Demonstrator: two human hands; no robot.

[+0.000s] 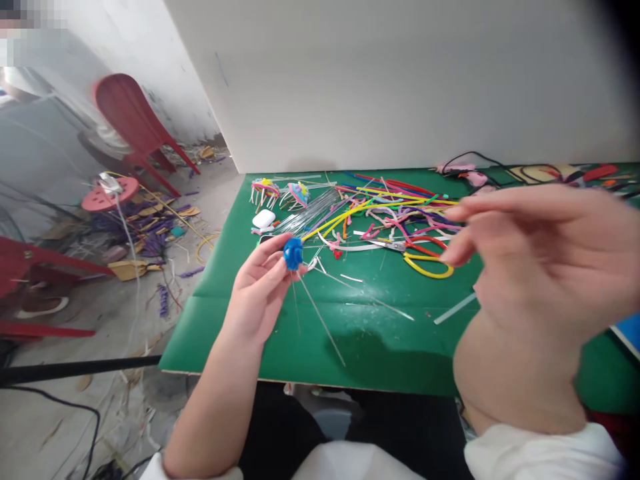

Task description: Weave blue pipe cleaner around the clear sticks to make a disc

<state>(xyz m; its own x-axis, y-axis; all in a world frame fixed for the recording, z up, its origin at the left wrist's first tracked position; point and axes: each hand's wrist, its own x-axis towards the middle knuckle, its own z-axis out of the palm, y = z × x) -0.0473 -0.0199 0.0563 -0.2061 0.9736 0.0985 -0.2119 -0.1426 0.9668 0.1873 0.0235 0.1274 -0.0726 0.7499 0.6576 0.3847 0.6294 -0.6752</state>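
My left hand (265,283) pinches a small blue fuzzy bundle (293,255) over the green table (300,333). Thin clear strands stick out below and to the right of the bundle. Yellow pipe cleaners (345,220) run from beside it up to the right; whether they join it I cannot tell. My right hand (540,260) is raised at the right, close to the camera, its fingertips pressed together; what they hold, if anything, is too blurred to tell. Scissors (427,265) with red and yellow handles lie left of its fingertips.
Many coloured pipe cleaners (400,213) lie across the table's back. Two decorated pieces (299,193) and a white case (263,219) sit at the back left. A pale panel (400,87) stands behind. Red chairs (125,110) and another person's sleeve (75,73) show at left.
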